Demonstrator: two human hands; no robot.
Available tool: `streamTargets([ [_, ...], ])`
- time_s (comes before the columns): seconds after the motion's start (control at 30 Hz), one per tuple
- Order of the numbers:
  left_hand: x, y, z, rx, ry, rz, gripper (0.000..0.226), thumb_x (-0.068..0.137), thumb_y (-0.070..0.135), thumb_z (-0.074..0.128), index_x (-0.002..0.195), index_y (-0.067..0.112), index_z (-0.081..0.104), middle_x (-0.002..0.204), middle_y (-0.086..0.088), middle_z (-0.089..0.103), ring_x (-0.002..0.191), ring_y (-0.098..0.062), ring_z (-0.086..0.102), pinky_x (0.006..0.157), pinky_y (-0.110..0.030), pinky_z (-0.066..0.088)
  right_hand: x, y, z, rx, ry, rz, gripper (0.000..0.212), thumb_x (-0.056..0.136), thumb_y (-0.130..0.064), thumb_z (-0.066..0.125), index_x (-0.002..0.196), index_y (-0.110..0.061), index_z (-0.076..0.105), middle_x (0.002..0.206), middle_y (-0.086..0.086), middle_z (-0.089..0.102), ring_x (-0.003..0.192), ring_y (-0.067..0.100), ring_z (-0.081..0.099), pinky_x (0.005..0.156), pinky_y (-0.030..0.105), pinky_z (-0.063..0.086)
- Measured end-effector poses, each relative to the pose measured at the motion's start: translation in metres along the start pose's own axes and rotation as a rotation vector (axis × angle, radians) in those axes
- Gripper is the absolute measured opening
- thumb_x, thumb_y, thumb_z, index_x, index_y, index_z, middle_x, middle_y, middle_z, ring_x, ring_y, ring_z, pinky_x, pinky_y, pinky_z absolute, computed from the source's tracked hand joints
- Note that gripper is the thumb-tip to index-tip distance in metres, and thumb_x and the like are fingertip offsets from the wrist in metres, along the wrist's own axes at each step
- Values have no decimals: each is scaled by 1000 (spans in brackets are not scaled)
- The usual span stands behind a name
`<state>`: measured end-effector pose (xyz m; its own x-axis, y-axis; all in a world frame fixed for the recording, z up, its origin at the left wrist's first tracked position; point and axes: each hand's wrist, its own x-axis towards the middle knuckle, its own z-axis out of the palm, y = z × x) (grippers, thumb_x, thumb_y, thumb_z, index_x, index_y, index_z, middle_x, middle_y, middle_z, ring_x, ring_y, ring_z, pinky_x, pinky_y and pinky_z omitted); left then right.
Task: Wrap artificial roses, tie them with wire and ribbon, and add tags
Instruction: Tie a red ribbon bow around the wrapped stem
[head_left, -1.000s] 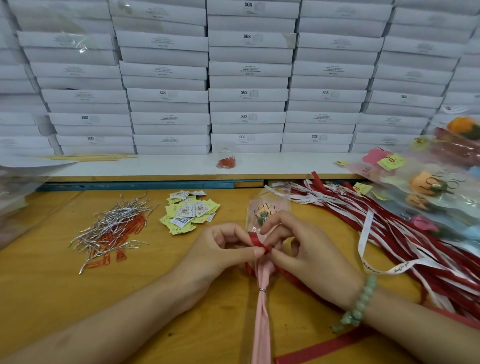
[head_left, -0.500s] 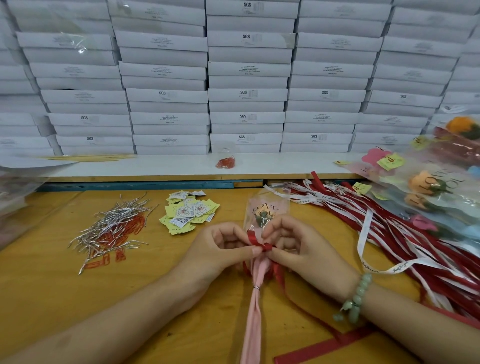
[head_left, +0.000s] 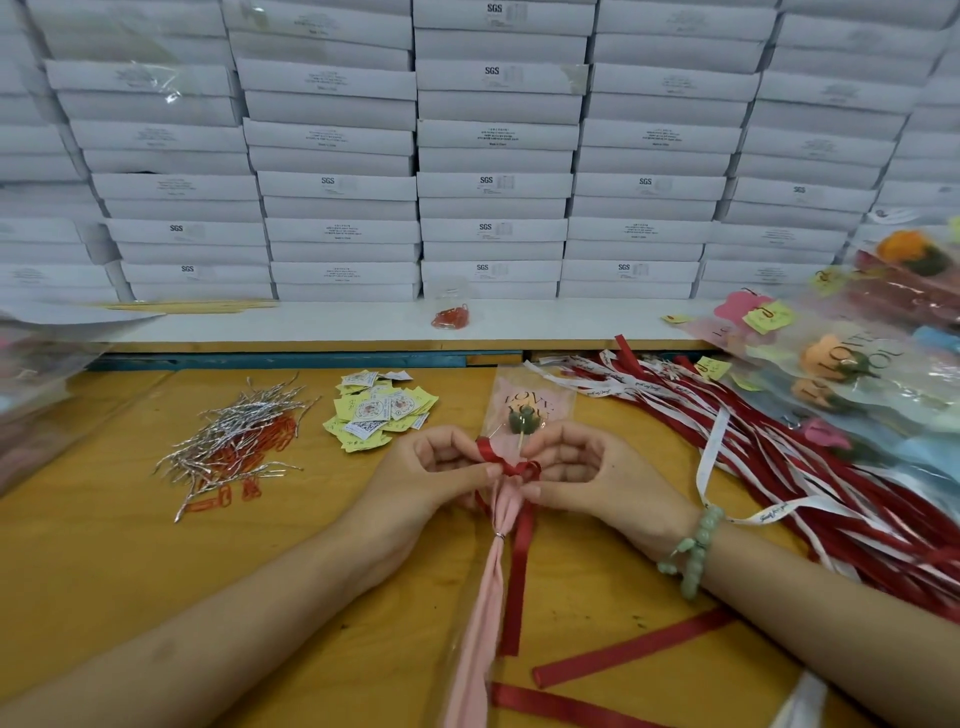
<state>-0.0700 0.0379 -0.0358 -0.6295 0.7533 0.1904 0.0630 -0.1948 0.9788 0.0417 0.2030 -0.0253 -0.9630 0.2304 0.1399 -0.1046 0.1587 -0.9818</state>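
A wrapped rose (head_left: 525, 415) in a clear sleeve printed "LOVE YOU" lies on the wooden table, its pink paper tail (head_left: 480, 613) running toward me. A red ribbon (head_left: 511, 467) is knotted round the sleeve's neck with two small loops. My left hand (head_left: 431, 483) pinches the left loop and my right hand (head_left: 597, 478) pinches the right loop. The ribbon's ends trail down beside the pink tail. A silver wire tie (head_left: 498, 535) circles the tail below the knot.
Silver wire ties and red clips (head_left: 239, 447) lie at left, paper tags (head_left: 379, 410) beside them. Red and white ribbons (head_left: 779, 467) spread at right, with finished wrapped roses (head_left: 841, 364) beyond. Stacked white boxes (head_left: 493, 182) wall the back; a plastic bag (head_left: 31, 395) sits far left.
My hands have drawn slightly apart, pulling the ribbon's two loops outward into a bow. The ribbon end now lies straighter along the pink tail.
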Motion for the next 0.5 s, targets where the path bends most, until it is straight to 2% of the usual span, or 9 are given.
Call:
streamTargets([
  [0.13, -3, 2, 1, 0, 3, -1, 12, 64, 13, 78, 70, 15, 68, 72, -7, 70, 62, -13, 64, 55, -18, 51, -4, 1, -3, 48, 10, 18, 20, 84, -1, 66, 104, -4, 65, 92, 8, 68, 82, 15, 68, 72, 21, 56],
  [0.3, -5, 4, 1, 6, -26, 7, 9, 65, 15, 78, 71, 17, 71, 76, -7, 72, 66, -14, 66, 57, -19, 52, -7, 1, -1, -154, -13, -40, 21, 80, 1, 71, 98, -8, 66, 87, 3, 66, 76, 10, 65, 74, 16, 53],
  [0.4, -4, 3, 2, 21, -37, 13, 9, 66, 15, 78, 71, 18, 71, 77, -7, 72, 67, -13, 67, 57, -18, 51, -8, 3, -1, -212, -7, -51, 15, 80, -4, 73, 92, -12, 68, 83, 3, 65, 70, 6, 63, 67, 14, 53],
  [0.5, -3, 2, 1, 31, -60, 15, 9, 67, 15, 78, 72, 19, 73, 77, -5, 73, 67, -11, 67, 57, -17, 52, -6, 5, 0, -237, -8, -43, 7, 83, -8, 71, 89, -10, 69, 80, 5, 63, 68, 12, 60, 59, 14, 49],
])
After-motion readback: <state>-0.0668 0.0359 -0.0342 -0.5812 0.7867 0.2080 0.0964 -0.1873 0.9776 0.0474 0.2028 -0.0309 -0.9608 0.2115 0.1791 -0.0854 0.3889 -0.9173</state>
